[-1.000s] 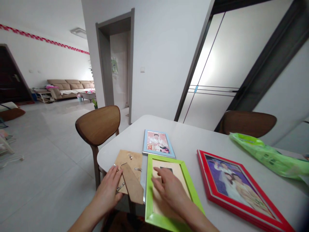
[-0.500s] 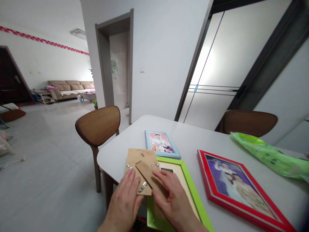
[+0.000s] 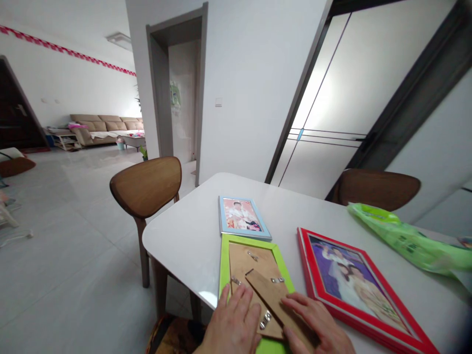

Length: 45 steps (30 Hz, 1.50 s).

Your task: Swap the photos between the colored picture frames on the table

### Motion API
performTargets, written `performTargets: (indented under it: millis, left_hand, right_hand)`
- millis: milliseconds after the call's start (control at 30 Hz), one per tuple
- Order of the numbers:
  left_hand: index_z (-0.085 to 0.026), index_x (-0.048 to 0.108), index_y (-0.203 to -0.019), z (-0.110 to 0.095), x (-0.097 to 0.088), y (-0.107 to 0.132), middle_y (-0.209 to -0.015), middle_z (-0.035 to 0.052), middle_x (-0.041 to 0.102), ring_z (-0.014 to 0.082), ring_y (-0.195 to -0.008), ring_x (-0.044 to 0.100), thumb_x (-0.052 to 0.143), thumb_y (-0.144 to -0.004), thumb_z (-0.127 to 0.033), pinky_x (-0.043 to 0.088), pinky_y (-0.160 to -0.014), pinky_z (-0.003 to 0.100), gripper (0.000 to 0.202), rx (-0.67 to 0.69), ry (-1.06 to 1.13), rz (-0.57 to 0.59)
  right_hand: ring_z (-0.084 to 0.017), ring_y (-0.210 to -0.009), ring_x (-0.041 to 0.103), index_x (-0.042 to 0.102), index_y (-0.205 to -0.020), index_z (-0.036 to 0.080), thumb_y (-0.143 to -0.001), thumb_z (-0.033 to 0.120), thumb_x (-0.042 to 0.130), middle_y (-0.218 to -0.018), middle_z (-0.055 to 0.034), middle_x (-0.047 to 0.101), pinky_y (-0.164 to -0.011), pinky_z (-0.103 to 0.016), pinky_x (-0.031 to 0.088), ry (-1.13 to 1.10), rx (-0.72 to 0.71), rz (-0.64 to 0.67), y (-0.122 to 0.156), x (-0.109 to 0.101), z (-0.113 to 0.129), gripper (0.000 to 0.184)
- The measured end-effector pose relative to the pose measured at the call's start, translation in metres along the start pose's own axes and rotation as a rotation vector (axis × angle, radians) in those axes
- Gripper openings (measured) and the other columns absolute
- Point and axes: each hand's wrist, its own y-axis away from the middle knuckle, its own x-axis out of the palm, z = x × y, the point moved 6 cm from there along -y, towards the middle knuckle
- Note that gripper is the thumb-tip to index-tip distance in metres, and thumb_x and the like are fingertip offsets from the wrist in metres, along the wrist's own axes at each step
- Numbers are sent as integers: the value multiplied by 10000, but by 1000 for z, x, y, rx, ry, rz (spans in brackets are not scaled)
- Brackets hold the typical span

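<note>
A brown photo frame backing board with metal clips lies face down within the border of a lime-green photo frame on the table. My left hand rests with its fingers stretched flat on the board's lower left part. Across the board slants a brown stand leg. My right hand has its fingers and thumb around the lower part of this leg; its grip is partly hidden. Just beyond the green frame lies a light-blue photo frame with a picture in it.
A red photo frame with a picture lies to the right on the white table. Behind it is a green plastic bag. One brown chair stands at the left, another chair at the far right side.
Both hands have moved right and down with the backing board, from overlapping the green frame's left side to inside its border. My left fingers now lie flatter on the board.
</note>
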Motion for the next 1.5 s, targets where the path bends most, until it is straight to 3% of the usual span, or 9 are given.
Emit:
performTargets:
  millis: [133, 300, 433, 600, 733, 900, 1033, 1233, 1500]
  left_hand:
    - [-150, 461, -1138, 6, -5, -2, -1275, 133, 384, 270, -1186, 311, 418, -827, -269, 235, -968, 506, 335, -97, 134, 129]
    - [-145, 464, -1137, 12, -9, 1, -1284, 120, 378, 247, -1200, 295, 493, -785, -320, 189, -998, 466, 394, -113, 210, 141]
    - [-130, 440, -1159, 16, -7, 7, -1308, 132, 336, 248, -1215, 263, 574, -711, -421, 157, -1009, 450, 551, -89, 224, 175]
    - [-141, 467, -1103, 21, -8, 12, -1309, 125, 338, 238, -1208, 283, 642, -638, -429, 148, -1011, 445, 575, -90, 225, 164]
    - [-140, 461, -1092, 23, -8, 12, -1303, 122, 351, 224, -1205, 293, 658, -625, -412, 150, -1018, 423, 576, -115, 234, 162]
    - [-151, 490, -1030, 25, -6, 13, -1286, 115, 381, 224, -1197, 307, 662, -624, -401, 152, -1018, 421, 507, -103, 241, 151]
    - [-165, 524, -941, 26, -3, 16, -1237, 96, 447, 220, -1172, 345, 670, -622, -390, 150, -1019, 408, 417, -72, 266, 116]
    - [-194, 521, -875, 27, -4, 19, -1081, 41, 554, 193, -1054, 452, 704, -598, -319, 179, -1002, 393, 355, -52, 333, 25]
    - [-184, 532, -868, 31, 0, 20, -1099, 54, 546, 202, -1066, 443, 681, -621, -401, 161, -1002, 396, 361, -22, 354, 18]
  right_hand:
    - [-227, -884, 555, 612, -919, 230, -678, 323, 541, -960, -98, 594, -738, -371, 477, 20, -47, -17, 6, 18, 2, 268]
    - [-229, -930, 518, 602, -945, 225, -731, 329, 494, -999, -103, 565, -779, -385, 439, 22, -21, 66, 2, 22, 1, 262]
    - [-214, -902, 500, 582, -984, 181, -784, 284, 413, -965, -107, 558, -796, -365, 411, 60, 47, 108, -21, 17, -2, 281]
    - [-231, -857, 469, 602, -936, 164, -796, 258, 379, -938, -117, 542, -769, -382, 384, 197, 123, 174, -45, 21, -2, 280]
    - [-221, -884, 454, 617, -855, 168, -804, 251, 365, -949, -105, 538, -783, -356, 372, 163, 118, 207, -43, 22, 0, 271]
    - [-225, -911, 454, 606, -902, 160, -791, 245, 387, -982, -110, 540, -801, -367, 368, 129, 110, 182, -37, 18, -1, 260]
    - [-205, -915, 466, 592, -955, 194, -775, 216, 413, -987, -84, 554, -795, -352, 374, 7, 17, 179, -41, 24, 20, 255]
    - [-162, -857, 464, 601, -935, 258, -799, 208, 418, -890, -25, 571, -755, -302, 360, -98, -124, 301, -63, 49, 64, 233]
    - [-151, -760, 472, 628, -730, 214, -795, 227, 447, -734, -21, 578, -702, -271, 345, -39, -68, 331, -77, 63, 67, 193]
